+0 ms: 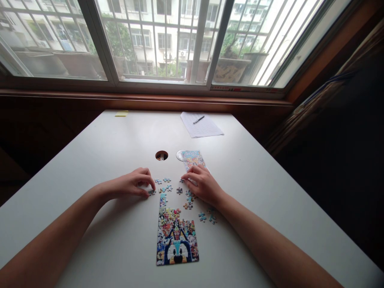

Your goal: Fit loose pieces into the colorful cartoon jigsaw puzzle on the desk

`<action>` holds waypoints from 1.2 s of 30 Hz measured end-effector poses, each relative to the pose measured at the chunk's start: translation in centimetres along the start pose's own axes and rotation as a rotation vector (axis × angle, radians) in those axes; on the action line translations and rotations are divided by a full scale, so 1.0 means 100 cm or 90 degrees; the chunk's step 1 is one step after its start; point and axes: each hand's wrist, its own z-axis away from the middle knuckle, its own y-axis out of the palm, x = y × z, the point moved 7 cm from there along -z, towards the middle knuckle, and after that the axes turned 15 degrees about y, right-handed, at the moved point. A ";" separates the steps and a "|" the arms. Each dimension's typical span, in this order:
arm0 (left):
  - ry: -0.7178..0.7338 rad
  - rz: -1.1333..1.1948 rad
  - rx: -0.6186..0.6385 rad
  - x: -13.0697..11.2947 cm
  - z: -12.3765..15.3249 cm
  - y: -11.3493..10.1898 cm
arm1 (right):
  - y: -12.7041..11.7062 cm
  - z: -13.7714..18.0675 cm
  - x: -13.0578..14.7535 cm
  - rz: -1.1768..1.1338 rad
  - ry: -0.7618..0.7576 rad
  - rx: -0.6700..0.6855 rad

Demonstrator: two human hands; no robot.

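Note:
A partly assembled jigsaw puzzle (177,240) lies flat, with a blue cartoon dog face at its near end and a narrow column of pieces reaching up its left side. My left hand (133,184) is left of that column, thumb and forefinger closed at the edges of a puzzle piece (152,193) on the table. Over the right side, my right hand (202,184) pinches a small dark puzzle piece (181,181) at its fingertips. Between the hands are several loose pieces (169,188). More pieces (188,205) lie below my right hand, which partly hides some.
A picture card (193,158) lies beyond my right hand, overlapping a round silver disc (179,155). The white table (90,160) has a round cable hole (161,155). Farther back are paper sheets (201,127), a pen (198,119) and a yellow note (121,113).

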 end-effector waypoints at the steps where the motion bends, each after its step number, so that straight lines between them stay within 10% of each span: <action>1: 0.004 0.001 0.000 -0.001 0.000 0.000 | 0.000 0.000 0.000 -0.001 -0.001 0.000; 36: 0.001 -0.008 0.003 0.003 -0.001 -0.001 | -0.004 -0.001 -0.002 -0.011 0.008 -0.051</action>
